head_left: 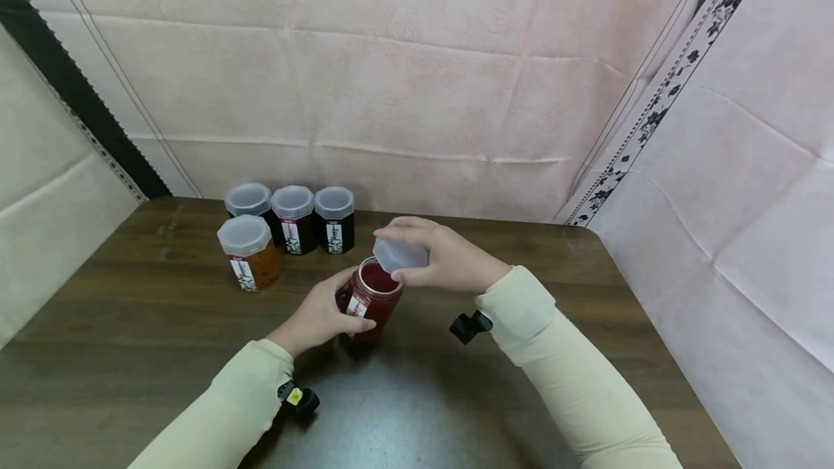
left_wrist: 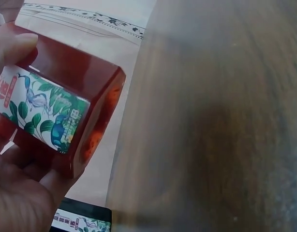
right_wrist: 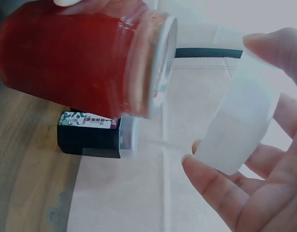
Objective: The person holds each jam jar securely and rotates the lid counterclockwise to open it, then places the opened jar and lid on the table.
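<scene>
My left hand (head_left: pixel 328 312) grips a jar of red contents (head_left: pixel 380 310) around its side, thumb across the front. The jar tilts, its silvery rim and open mouth facing up. In the left wrist view the red jar (left_wrist: pixel 71 63) shows a white label with green leaves and a bird. Beside the mouth, my right hand (head_left: pixel 449 255) holds a translucent white lid (head_left: pixel 399 255) by its edges, between thumb and fingers. A gap shows between the lid (right_wrist: pixel 240 116) and the jar's rim in the right wrist view.
Three dark jars with pale hexagonal lids, one a dark jar (head_left: pixel 335 221), stand at the back left. An orange-brown jar (head_left: pixel 250 255) with the same lid is in front of them. Patterned cloth (head_left: pixel 391 93) hangs behind the wooden table (head_left: pixel 163 353) and along both sides.
</scene>
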The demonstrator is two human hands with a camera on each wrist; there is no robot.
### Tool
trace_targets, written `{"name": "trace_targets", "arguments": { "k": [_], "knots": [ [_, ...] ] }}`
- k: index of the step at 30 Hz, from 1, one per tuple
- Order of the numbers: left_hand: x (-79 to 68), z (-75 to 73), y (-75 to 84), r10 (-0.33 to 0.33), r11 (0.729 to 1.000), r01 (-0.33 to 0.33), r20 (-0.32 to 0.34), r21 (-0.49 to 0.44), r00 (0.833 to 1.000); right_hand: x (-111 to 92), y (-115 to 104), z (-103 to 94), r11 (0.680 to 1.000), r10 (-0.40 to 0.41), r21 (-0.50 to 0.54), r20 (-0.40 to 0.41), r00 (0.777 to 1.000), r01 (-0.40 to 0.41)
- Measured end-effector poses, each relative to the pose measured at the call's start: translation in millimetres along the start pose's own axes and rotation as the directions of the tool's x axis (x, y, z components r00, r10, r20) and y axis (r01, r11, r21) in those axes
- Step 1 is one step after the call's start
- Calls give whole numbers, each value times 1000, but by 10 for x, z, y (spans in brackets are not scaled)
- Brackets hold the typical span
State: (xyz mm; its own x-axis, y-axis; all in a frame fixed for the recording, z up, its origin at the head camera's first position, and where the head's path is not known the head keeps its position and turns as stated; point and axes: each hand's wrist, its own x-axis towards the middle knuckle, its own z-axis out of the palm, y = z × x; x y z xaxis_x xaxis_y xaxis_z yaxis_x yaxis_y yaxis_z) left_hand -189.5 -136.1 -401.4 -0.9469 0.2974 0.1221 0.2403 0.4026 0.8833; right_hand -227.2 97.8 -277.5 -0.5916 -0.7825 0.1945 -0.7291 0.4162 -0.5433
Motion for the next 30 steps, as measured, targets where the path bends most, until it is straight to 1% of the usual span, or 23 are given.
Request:
{"name": "trace_targets", "arguments": {
  "k": [8, 11, 16, 20, 24, 27, 30],
  "knots": [
    [20, 18, 35, 16, 1000, -17, -64, -13, 998, -17, 66, 39, 998, -13, 57, -32, 999, 15],
    [31, 32, 50, 22, 1000, -23, -83, -17, 996, -32, 84, 48, 997, 6, 79, -49, 999, -2],
    [58, 60, 70, 17, 998, -23, -116, -53, 993, -56, 130, 54, 989, 60, 138, -85, 995, -48],
    [74, 74, 104, 2, 997, -12, -133, -79, 991, -70, 163, 45, 978, 104, 190, -98, 990, -84],
    [89, 92, 130, -2, 996, -10, -146, -84, 989, -87, 207, 42, 958, 159, 255, -105, 982, -128],
    [101, 106, 125, 0, 996, -13, -155, -83, 988, -101, 252, 51, 944, 184, 299, -115, 976, -143],
    [108, 114, 113, -6, 997, -7, -163, -76, 987, -111, 287, 60, 931, 190, 339, -129, 973, -136]
  ]
}}
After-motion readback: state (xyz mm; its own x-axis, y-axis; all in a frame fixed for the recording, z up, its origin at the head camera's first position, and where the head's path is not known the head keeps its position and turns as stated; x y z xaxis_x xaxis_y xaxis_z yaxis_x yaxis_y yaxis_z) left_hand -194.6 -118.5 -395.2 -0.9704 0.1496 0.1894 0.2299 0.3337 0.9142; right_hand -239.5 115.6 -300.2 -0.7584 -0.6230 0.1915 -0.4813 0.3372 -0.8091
